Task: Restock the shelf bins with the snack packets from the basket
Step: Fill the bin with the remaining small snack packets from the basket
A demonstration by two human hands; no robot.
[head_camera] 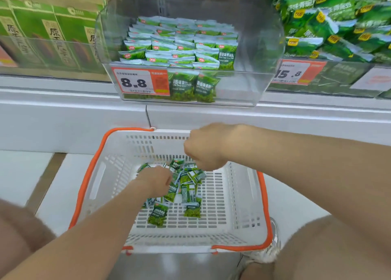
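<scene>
A white basket (pixel 243 197) with an orange rim sits on the floor below the shelf. A loose pile of small green snack packets (pixel 188 186) lies in its middle. My left hand (pixel 156 181) reaches down into the pile with its fingers curled among the packets. My right hand (pixel 206 150) hovers over the far side of the pile, fingers curled downward and pinching a packet (pixel 176 163). Above, a clear shelf bin (pixel 241 89) with an 8.8 price tag (pixel 135 82) holds neat rows of the same packets (pixel 179 44).
Green cartons (pixel 48 34) fill the shelf section on the left. Larger green bags (pixel 338 19) are heaped in the right bin above a 15.8 tag (pixel 292 73). A white shelf ledge (pixel 74 114) runs between bin and basket. My knees frame the basket.
</scene>
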